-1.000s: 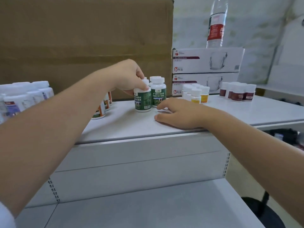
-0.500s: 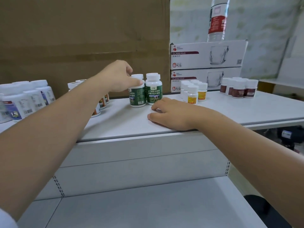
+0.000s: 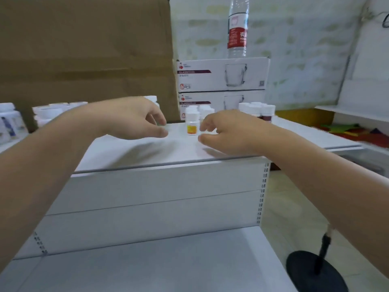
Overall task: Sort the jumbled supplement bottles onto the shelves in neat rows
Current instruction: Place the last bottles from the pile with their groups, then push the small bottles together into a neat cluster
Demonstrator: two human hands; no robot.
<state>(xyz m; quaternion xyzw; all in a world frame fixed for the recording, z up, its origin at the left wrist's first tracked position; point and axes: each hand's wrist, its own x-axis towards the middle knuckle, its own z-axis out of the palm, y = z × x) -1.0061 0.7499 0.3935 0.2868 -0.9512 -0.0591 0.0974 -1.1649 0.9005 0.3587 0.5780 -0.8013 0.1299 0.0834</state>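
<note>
Motion blur smears the view, so the print on the yellow-label bottle (image 3: 191, 129) and the mug boxes (image 3: 221, 74) is unreadable. The left hand (image 3: 130, 119) hides all but a white cap (image 3: 152, 99) behind it. The right hand (image 3: 229, 131) covers part of the dark-label bottles (image 3: 267, 112); whether its fingers touch any bottle cannot be told. The top edge cuts the water bottle (image 3: 237, 28), the left edge the white bottles (image 3: 8, 121)

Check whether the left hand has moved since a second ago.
Yes. The left hand now holds nothing and has shifted right, closer to the left edge of the stacked glass mug boxes, above the shelf top.
</note>
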